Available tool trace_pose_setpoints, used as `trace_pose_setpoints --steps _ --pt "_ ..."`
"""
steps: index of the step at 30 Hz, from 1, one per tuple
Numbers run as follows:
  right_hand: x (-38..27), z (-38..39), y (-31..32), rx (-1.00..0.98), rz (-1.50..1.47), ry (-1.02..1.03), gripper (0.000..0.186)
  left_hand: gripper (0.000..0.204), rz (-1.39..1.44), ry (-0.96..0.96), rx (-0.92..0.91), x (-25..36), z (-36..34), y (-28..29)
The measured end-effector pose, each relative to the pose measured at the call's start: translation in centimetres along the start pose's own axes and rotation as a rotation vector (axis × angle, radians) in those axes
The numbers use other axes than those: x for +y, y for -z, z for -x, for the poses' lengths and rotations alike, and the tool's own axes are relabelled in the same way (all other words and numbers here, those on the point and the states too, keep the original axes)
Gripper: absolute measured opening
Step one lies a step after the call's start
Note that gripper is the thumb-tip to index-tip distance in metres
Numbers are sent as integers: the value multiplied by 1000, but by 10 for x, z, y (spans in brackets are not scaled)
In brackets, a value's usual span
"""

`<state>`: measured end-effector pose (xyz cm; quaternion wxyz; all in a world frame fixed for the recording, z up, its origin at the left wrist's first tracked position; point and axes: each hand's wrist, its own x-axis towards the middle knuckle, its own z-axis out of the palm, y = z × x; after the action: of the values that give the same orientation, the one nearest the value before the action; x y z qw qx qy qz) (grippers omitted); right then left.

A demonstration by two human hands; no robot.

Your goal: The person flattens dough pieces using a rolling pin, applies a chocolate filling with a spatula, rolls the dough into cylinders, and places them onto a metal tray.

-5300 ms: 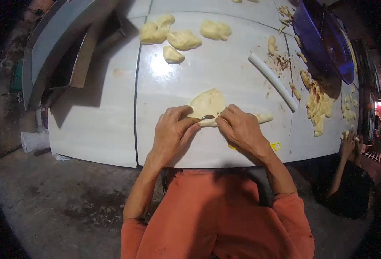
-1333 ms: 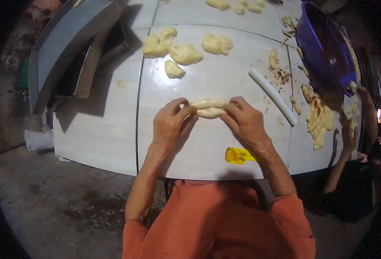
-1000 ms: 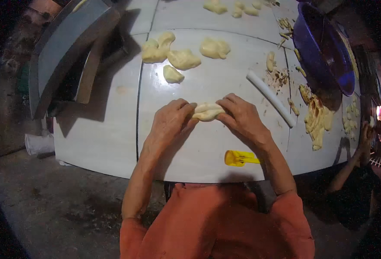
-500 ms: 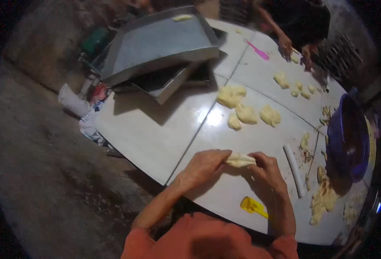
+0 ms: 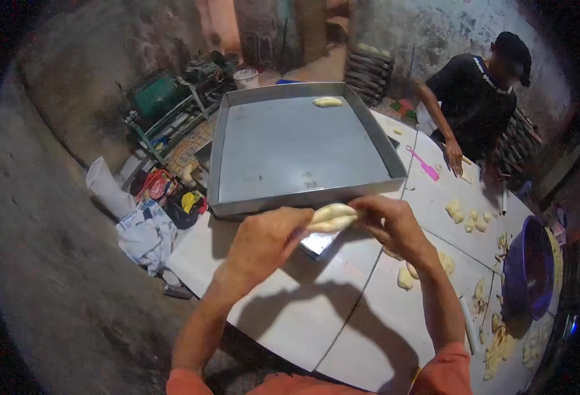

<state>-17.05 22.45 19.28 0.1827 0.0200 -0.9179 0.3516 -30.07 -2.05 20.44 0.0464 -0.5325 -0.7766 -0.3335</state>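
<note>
While both hands hold a pale dough roll (image 5: 332, 218) raised over the white table (image 5: 263, 322), the left hand (image 5: 267, 238) pinches one end between thumb and fingers; the right hand (image 5: 392, 224), fingers curled nearly closed, grips the other end; the roll is just before the near wall of a metal tray (image 5: 283, 155); dough lumps (image 5: 405, 278) lie partly behind the right forearm; farther off are a pink spatula (image 5: 425, 166), a second roll (image 5: 327, 102) inside the tray's far side, and a co-worker (image 5: 471, 95) leaning over the table.
</note>
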Motion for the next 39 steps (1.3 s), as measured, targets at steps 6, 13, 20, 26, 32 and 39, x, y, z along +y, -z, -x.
trace_pose_setpoints --steps 6,13,20,26,32,39 --pt "2 -113 -34 -77 -16 -79 29 30 -8 103 -21 -94 -44 44" --pt "20 -177 -107 -313 112 83 37 26 -340 275 -318 -165 -39 58" --pt "27 -182 -127 -376 120 14 42 17 -433 105 -331 -186 -40 40" --pt "28 -191 -138 -366 159 -55 19 9 -352 28 -293 -202 -42 36" --pt "32 -179 -133 -301 245 51 25 41 -309 112 -431 -196 -48 54" --pt "17 -83 -90 261 238 259 28 57 -298 206 -422 -240 -48 44"
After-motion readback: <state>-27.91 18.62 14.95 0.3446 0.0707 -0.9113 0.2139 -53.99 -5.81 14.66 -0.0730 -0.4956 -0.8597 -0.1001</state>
